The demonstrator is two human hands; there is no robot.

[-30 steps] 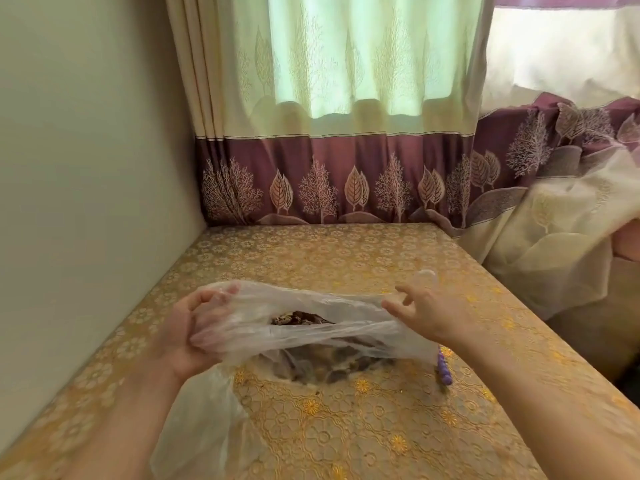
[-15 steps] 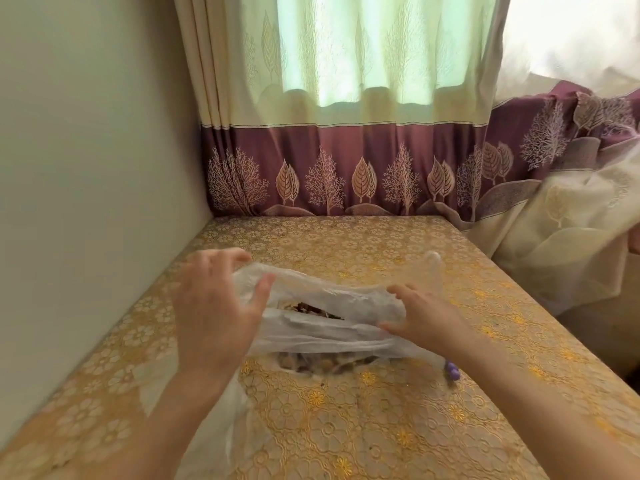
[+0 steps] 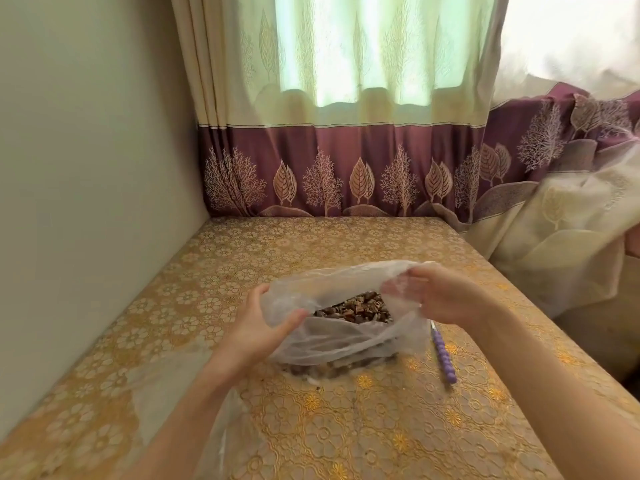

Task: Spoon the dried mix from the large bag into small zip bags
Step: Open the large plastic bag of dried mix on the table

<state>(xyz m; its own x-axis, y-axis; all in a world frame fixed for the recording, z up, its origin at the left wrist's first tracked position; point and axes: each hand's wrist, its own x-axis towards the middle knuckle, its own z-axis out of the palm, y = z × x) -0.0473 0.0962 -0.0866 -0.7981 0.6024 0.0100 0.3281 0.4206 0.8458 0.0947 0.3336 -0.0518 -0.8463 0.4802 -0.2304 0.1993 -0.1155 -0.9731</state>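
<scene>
A large clear plastic bag sits on the gold patterned table, its mouth pulled wide. Brown dried mix shows inside it. My left hand grips the bag's left rim, thumb over the plastic. My right hand grips the right rim, fingers wrapped in the film. A spoon with a purple handle lies on the table just right of the bag; its bowl is hidden behind the bag. Clear flat plastic, perhaps small bags, lies under my left forearm.
A wall runs along the table's left side. Curtains hang behind the far edge and bunch over the table's right side. The table's right edge drops off beyond the spoon.
Both hands have pulled the bag's mouth open wider, and the dried mix is now plainly exposed. My right hand rose and moved back; my left hand shifted down onto the left rim.
</scene>
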